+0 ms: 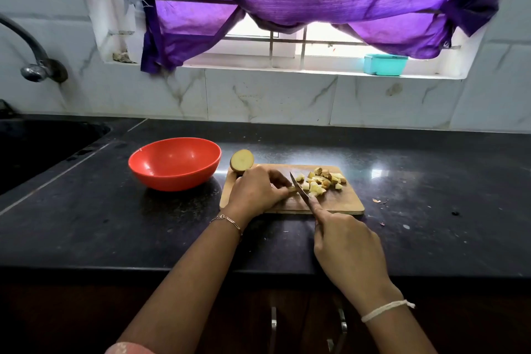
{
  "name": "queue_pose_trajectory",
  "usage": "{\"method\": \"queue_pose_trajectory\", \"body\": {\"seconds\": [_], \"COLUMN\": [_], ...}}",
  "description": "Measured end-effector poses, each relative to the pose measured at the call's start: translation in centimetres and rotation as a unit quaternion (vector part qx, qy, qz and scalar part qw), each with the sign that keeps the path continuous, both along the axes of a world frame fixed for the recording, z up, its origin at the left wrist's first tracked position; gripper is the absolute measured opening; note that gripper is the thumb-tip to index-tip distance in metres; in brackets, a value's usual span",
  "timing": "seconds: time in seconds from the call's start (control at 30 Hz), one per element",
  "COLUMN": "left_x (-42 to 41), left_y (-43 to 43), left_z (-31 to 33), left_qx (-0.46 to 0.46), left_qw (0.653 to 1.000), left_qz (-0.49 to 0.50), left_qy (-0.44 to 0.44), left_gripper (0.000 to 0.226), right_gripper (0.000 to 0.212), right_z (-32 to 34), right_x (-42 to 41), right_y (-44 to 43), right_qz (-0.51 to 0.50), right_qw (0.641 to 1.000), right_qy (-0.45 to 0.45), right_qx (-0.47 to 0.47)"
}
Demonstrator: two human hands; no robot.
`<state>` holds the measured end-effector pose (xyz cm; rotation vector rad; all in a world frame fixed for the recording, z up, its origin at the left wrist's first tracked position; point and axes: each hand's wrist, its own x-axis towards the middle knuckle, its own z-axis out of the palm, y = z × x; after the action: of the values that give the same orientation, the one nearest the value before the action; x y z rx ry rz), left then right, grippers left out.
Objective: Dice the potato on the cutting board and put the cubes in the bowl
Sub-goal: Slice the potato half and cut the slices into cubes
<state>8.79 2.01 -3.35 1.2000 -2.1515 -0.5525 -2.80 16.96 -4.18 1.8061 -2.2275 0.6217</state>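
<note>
A potato strip (291, 189) is pinned to the cutting board (342, 201) by curled fingers of the left hand (255, 191), kept clear of the knife (298, 187), which is gripped in the right hand (347, 250), forefinger along the spine for control. Cut cubes (321, 181) are heaped past the blade (the red bowl (172, 181) beside the board holds none). The black stone counter (431, 210) is lit through a purple-curtained window (321, 33).
</note>
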Motion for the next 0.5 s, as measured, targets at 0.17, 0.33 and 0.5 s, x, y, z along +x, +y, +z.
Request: {"method": "queue_pose_trajectory", "body": {"seconds": [0.17,0.33,0.5], "left_x": [0.1,0.1,0.2], "left_y": [-0.6,-0.8,-0.5], "left_z": [-0.1,-0.4,-0.2], "left_qx": [0.015,0.013,0.009], "left_qw": [1.000,1.000,1.000], "left_qz": [-0.010,-0.012,-0.002], "left_qy": [-0.011,-0.007,-0.002], "left_gripper": [0.009,0.009,0.011], "right_gripper": [0.057,0.059,0.059], "right_z": [0.1,0.6,0.4], "right_x": [0.0,0.4,0.5], "right_y": [-0.6,-2.4,-3.1], "right_qz": [-0.007,0.002,-0.007], "right_qw": [0.999,0.997,0.998], "right_qy": [0.034,0.078,0.066], "right_qx": [0.009,0.024,0.011]}}
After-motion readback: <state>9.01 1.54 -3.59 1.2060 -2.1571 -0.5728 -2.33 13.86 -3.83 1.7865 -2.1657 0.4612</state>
